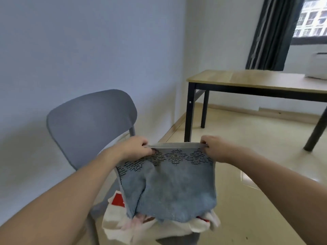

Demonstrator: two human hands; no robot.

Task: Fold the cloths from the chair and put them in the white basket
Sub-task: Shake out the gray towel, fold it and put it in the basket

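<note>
1. A blue cloth (pixel 177 188) is held up in the near middle of the scene, above the seat of the grey chair (pixel 92 121), with its patterned band of dark dashes along the top.
2. The top edge is pinched at its left corner by the left hand (pixel 138 147), fingers curled onto the hem, and at its right corner by the right hand (pixel 214 147), gripped the same way; the edge is pulled taut between them.
3. The lower part hangs slack, and a doubled flap is seen on the left side, so the cloth is judged to be partly spread rather than folded.
4. More cloths, white with red patches (pixel 141 225), are left heaped on the seat below, just under the hanging hem.
5. The step in hand is judged to be the opening out of the first cloth before folding.
6. For the next move, the two corners would need to be brought together, or the cloth laid flat, perhaps on the wooden table (pixel 256 80) at the far right.
7. A white object (pixel 316 68) is seen at the table's far right edge; whether it is the basket cannot be told.
</note>
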